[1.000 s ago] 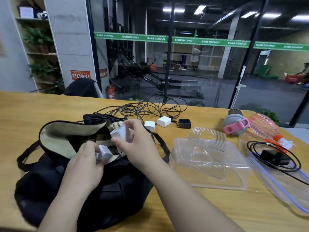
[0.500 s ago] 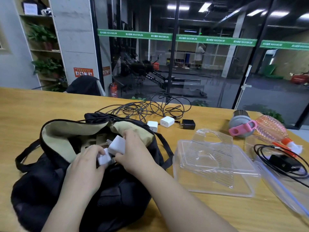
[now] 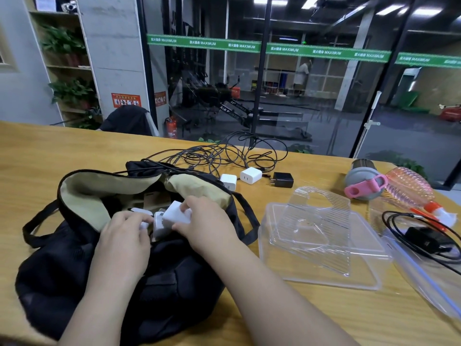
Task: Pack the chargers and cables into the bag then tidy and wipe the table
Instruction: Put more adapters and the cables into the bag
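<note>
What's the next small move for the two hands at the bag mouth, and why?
Probably let go: lower both white chargers into the bag and release. The right hand grips a white charger and the left hand pinches a smaller one, both already over the open mouth. Then reach for the two white chargers and the black charger on the table.

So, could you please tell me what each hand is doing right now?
Left hand: holding a small white charger.
Right hand: holding a larger white charger.
</note>
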{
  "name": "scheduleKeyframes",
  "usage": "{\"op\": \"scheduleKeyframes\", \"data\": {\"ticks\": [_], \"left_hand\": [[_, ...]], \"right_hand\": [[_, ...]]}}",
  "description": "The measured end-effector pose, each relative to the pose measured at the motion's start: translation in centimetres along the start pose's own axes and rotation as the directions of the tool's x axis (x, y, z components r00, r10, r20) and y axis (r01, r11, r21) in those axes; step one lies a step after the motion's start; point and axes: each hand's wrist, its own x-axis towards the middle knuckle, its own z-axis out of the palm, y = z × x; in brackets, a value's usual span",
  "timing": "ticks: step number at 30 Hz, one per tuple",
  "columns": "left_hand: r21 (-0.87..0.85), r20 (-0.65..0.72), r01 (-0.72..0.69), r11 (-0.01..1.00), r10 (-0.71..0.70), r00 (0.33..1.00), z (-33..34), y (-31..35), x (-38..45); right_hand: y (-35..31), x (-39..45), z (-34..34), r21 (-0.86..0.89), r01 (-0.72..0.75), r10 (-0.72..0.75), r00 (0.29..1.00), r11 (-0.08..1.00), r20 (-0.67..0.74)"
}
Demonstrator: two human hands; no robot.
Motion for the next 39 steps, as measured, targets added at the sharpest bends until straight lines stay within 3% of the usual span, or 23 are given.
{"op": "scheduleKeyframes", "data": {"ticks": [3,6,11,15,20,24,29,33,36,39], "left_hand": [[-0.043,-0.05,-0.015,0.999,0.013,0.999,-0.3,0.6,-0.4],[-0.078,-0.099,-0.12,0.99,0.112,0.989,-0.7,1.1,-0.7],[-0.109,-0.095,-0.205,0.973,0.195,0.976,-1.1,1.8,-1.1],[-0.118,-0.07,-0.217,0.969,0.21,0.975,-1.1,2.4,-1.6],[-0.102,-0.054,-0.216,0.971,0.211,0.976,-1.1,2.9,-1.8],[-0.054,0.003,-0.173,0.983,0.174,0.985,-1.0,2.9,-1.8],[0.024,0.14,-0.136,0.99,0.132,0.981,-1.0,3.0,-2.2],[0.01,0.154,-0.188,0.982,0.184,0.971,-1.4,2.8,-2.3],[0.037,0.209,-0.199,0.979,0.187,0.96,-1.6,2.8,-2.3],[0.017,0.148,-0.232,0.973,0.227,0.963,-2.3,3.7,-2.4]], "right_hand": [[0.2,0.2,0.4,0.005,-0.022,0.022,0.999,1.0,-0.043],[0.3,0.0,0.6,-0.013,-0.028,0.027,0.998,1.0,-0.061],[0.6,-0.3,0.5,-0.01,-0.05,0.049,0.995,0.999,-0.087],[0.3,-0.1,-0.4,-0.136,-0.109,0.12,0.99,0.985,0.074],[0.7,-1.7,-0.9,-0.149,-0.128,0.141,0.986,0.98,0.086],[0.3,-1.3,-1.8,-0.292,-0.154,0.245,0.919,0.944,0.309],[-0.2,-1.7,-2.0,-0.405,-0.088,0.258,0.885,0.91,0.388],[-0.3,-2.6,-1.5,-0.453,0.015,0.146,0.937,0.891,0.318],[0.2,-3.7,-1.6,-0.378,0.1,-0.057,0.991,0.92,0.122],[0.3,-4.4,-2.3,-0.198,0.096,-0.115,0.99,0.976,-0.087]]}}
